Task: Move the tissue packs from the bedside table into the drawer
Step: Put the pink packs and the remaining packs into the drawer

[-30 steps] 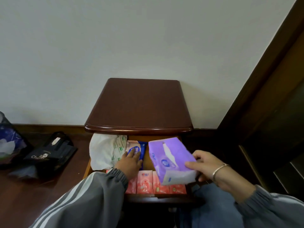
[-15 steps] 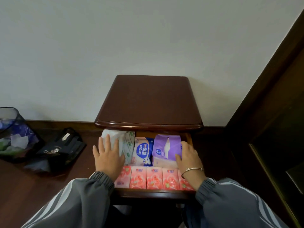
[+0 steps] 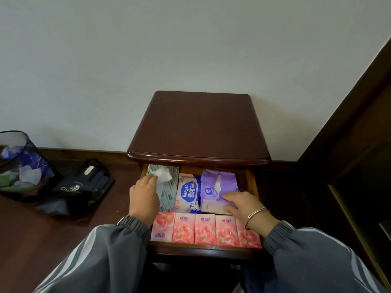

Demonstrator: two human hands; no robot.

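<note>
Dim, even light on my bedside table (image 3: 198, 123), faint sheen along its front edge; right side in shadow; wide-angle bending at borders; my sleeves (image 3: 101, 256) soft.

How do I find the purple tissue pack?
Look in the open drawer of the dark wooden bedside table. In its back right corner, under the right hand, lies the soft purple tissue pack. It's the only purple one there.

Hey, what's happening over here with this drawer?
A person has both hands in the open drawer of a bedside table. Their left hand rests on the green-and-white tissue pack at the back left, and their right hand presses flat on the purple pack. A blue pack sits between, and pink packs line the front.
</note>
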